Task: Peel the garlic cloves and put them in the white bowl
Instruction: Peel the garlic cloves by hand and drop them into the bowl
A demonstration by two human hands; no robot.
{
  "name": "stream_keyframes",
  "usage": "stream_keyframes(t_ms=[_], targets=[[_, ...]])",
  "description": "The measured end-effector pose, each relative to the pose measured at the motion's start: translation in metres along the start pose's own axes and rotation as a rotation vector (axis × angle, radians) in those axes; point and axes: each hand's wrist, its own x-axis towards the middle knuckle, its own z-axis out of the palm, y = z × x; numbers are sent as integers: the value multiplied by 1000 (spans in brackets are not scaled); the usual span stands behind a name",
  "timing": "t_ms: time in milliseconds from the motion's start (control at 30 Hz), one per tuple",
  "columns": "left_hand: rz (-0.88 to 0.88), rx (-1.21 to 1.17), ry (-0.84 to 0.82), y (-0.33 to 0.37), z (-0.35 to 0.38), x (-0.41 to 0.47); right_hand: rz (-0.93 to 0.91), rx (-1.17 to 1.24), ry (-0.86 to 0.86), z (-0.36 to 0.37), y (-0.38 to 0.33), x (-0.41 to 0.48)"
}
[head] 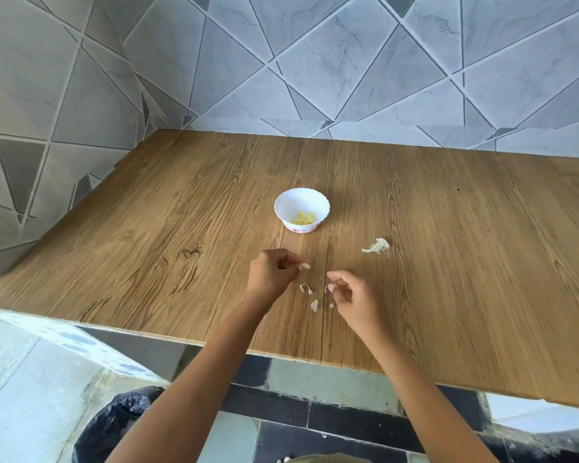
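Wood-grain surface (181, 228) is carrying a white scalloped bowl (288, 202), its pink print unreadable, with peeled yellowish cloves (304, 218) inside, while the left hand (271, 272) is pinching a pale garlic clove (305, 266) near it and the right hand (351, 295) is curling loosely beside papery skin scraps (314, 305), its hold unclear.

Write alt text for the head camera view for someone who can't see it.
The left hand pinches a garlic clove over a wooden counter while the right hand, loosely curled, hovers above papery skin scraps. A white bowl beyond them holds peeled cloves.
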Motion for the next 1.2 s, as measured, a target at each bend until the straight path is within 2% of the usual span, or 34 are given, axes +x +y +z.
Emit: stream_keyframes(t_ms=[167, 433, 567, 700, 867, 1033, 1200], targets=[[32, 142, 122, 1, -8, 24, -11, -94, -16, -4, -3, -11], [80, 279, 44, -6, -12, 39, -23, -179, -82, -9, -15, -17], [145, 240, 22, -9, -17, 27, -17, -197, -176, -8, -19, -19], [183, 209, 24, -13, -20, 9, -145, -241, -246, 3, -23, -5], [183, 171, 5, -15, -24, -6, -243, -350, -377, 6, -29, 3], [152, 148, 17, -17, -18, -12, -286, -310, -478, -12, -18, -10], [123, 70, -12, -15, -11, -20, -293, -224, -387, -5, -13, -12]])
